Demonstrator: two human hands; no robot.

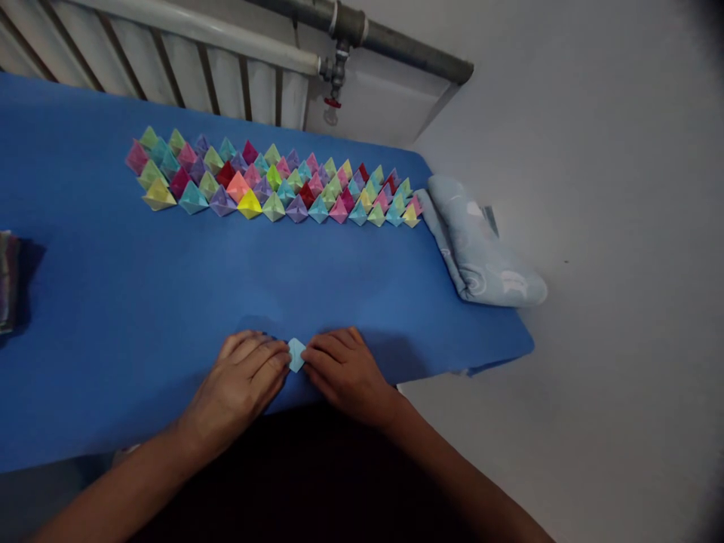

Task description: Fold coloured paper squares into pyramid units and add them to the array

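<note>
Between my two hands is a small folded piece of light blue paper [296,355], close to the near edge of the blue-covered table [215,279]. My left hand [249,369] pinches its left side with the fingers closed. From the right, my right hand [342,369] has its closed fingertips on the opposite corner. The fingers cover both side corners of the paper. Farther back, several rows of small folded paper boats [249,204] in many colours stand close together.
A folded pale blue-grey blanket [486,256] lies at the table's right end by the white wall. Behind the table are a white radiator [220,79] and a pipe with a red-handled valve [332,102]. A partly cut-off object [7,283] sits at the far left.
</note>
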